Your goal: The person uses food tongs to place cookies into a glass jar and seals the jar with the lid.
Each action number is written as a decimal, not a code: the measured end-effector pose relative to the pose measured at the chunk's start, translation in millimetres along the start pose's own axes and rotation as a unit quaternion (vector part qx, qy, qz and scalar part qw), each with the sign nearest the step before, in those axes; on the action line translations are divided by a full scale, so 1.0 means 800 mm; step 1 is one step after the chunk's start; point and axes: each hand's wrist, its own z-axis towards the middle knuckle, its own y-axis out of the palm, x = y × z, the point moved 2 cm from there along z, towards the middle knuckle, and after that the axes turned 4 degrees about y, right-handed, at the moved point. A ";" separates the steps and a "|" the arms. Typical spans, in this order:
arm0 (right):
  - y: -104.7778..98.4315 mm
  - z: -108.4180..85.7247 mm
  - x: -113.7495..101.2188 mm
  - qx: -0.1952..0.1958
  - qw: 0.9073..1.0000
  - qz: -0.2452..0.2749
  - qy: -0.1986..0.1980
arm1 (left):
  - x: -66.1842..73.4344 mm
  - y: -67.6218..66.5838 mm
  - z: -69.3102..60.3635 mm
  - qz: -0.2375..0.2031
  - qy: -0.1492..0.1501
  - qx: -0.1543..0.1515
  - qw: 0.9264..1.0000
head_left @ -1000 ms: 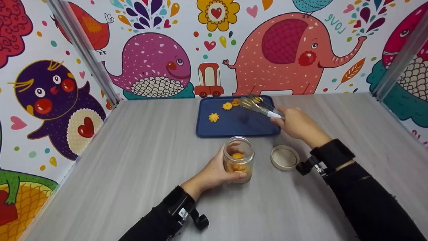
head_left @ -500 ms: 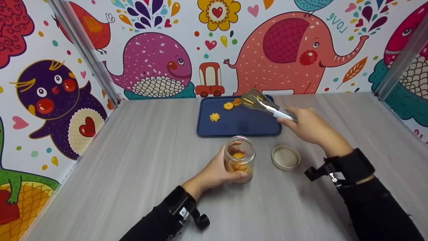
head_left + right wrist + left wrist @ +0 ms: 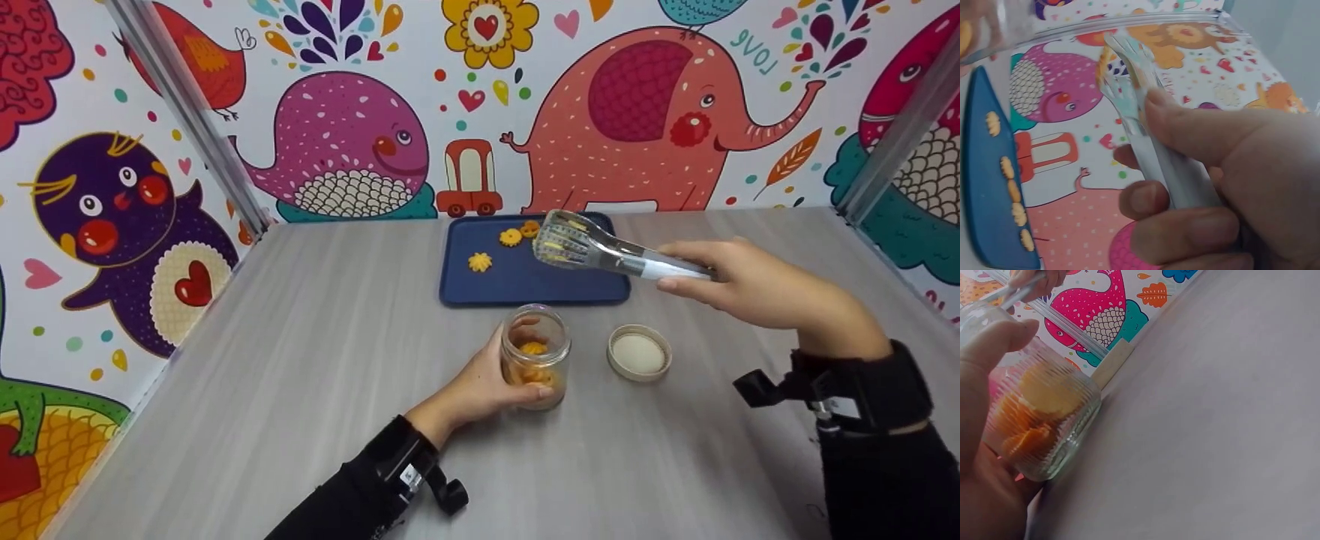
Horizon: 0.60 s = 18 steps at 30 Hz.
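Note:
In the head view my left hand [image 3: 480, 386] grips the glass jar [image 3: 536, 375], which stands open with orange-yellow cookies inside; the left wrist view shows the cookies [image 3: 1044, 399] through its ribbed wall. My right hand [image 3: 757, 285] holds metal tongs [image 3: 637, 260] by the handle, their head above the right part of the blue tray [image 3: 495, 289]. Whether anything is between the tongs' tips I cannot tell. In the right wrist view my fingers and thumb [image 3: 1202, 185] wrap round the tongs [image 3: 1157, 152], and several cookies [image 3: 1018, 214] lie on the tray.
A round lid [image 3: 639, 353] lies on the grey table [image 3: 322, 352], right of the jar. The tray is near the back wall, which carries printed animals [image 3: 352, 142]. Metal posts stand at both back corners.
My right hand has moved right and toward the near side, carrying the tongs up off the tray. My left hand and the jar have stayed in place.

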 end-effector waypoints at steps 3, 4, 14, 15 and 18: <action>-0.002 -0.008 -0.006 -0.005 1.000 -0.002 -0.015 | 0.000 0.000 0.000 -0.002 0.004 -0.001 1.000; -0.002 -0.010 -0.009 -0.007 1.000 -0.005 -0.019 | 0.000 0.000 0.000 -0.002 0.006 -0.001 1.000; 0.003 -0.020 -0.028 -0.078 0.996 -0.010 -0.036 | 0.001 0.001 0.001 -0.006 -0.007 -0.004 1.000; 0.004 -0.020 -0.030 -0.083 0.996 -0.011 -0.037 | 0.001 0.001 0.000 -0.007 -0.014 -0.003 1.000; 0.006 -0.018 -0.034 -0.092 0.995 -0.015 -0.041 | 0.002 0.000 -0.002 -0.014 -0.033 -0.001 0.999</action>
